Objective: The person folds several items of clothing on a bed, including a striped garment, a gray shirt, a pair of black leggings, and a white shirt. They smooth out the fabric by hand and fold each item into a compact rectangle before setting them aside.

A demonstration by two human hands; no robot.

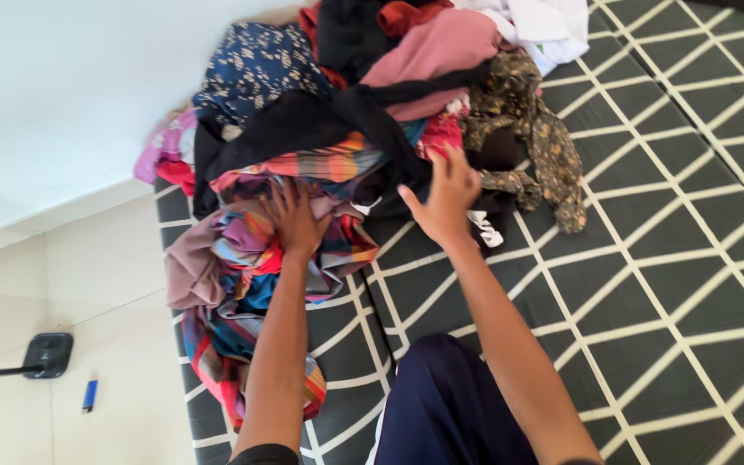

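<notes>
Head view, looking down on a heap of clothes (346, 129) piled at the far end of a dark mattress (647, 284) with a white diamond grid; the heap lies against the pale wall (62, 86), the person's knee in dark trousers (449, 405) in the foreground.

Left hand (293, 220): laid palm-down on a striped multicoloured cloth (243, 250) at the near left edge of the heap; fingers spread and sunk into the folds; it presses the cloth rather than pinching it, though whether the fingertips curl under a fold cannot be told from this angle.

Right hand (445, 198): raised just above the middle of the heap, fingers apart and loosely extended, holding nothing; nearest to it are a black garment (320, 125) draped across the pile and a brown patterned garment (531, 138) trailing to the right; a pink garment (441, 47) and a navy floral one (256, 65) lie farther back.

Step in hand, as judged: sorting, at the point of choosing one piece; nothing is yet separated from the pile. The next move would call for a firm grasp on a single garment and a pull clear of the tangled black one, the other hand steadying the rest.

On the tiled floor (114, 293) to the left: a black stand foot (47, 355) and a small blue lighter (89, 394).
</notes>
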